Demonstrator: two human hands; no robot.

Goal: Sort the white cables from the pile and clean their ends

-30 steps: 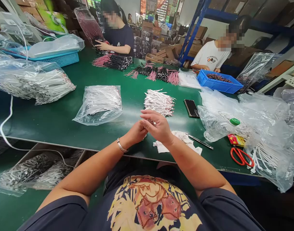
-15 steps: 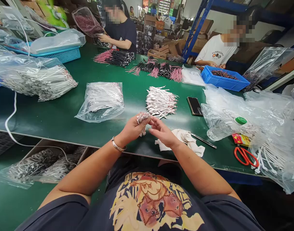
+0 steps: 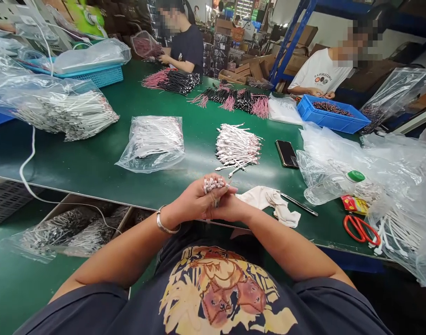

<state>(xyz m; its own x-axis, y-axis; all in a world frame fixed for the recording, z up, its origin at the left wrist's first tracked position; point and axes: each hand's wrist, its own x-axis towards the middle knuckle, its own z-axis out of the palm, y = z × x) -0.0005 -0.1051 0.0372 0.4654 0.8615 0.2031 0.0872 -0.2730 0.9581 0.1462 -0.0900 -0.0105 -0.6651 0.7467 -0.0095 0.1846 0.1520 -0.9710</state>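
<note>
A bundle of short white wires (image 3: 213, 185) with small connector ends stands upright in my left hand (image 3: 194, 197), whose fingers are wrapped round it. Pressed against it from the right, my right hand (image 3: 234, 208) is closed about the lower part of the same bundle; some of its fingers are hidden. Just beyond the hands a loose pile of white wires (image 3: 238, 145) lies on the green table (image 3: 195, 158), with a few strays at its near side. Left of that pile, a clear plastic bag (image 3: 153, 139) holds more white wires.
To the right are a white cloth (image 3: 265, 197), tweezers (image 3: 298, 204), a phone (image 3: 286, 153), a bottle (image 3: 333, 186) and red scissors (image 3: 360, 229). A blue bin (image 3: 333, 120) and pink-and-black wires (image 3: 173, 81) lie farther back. Two people sit across the table.
Both hands have come lower and closer to me with the bundle. My right hand, earlier spread beside it, has closed in around its lower part. The view has shifted slightly.
</note>
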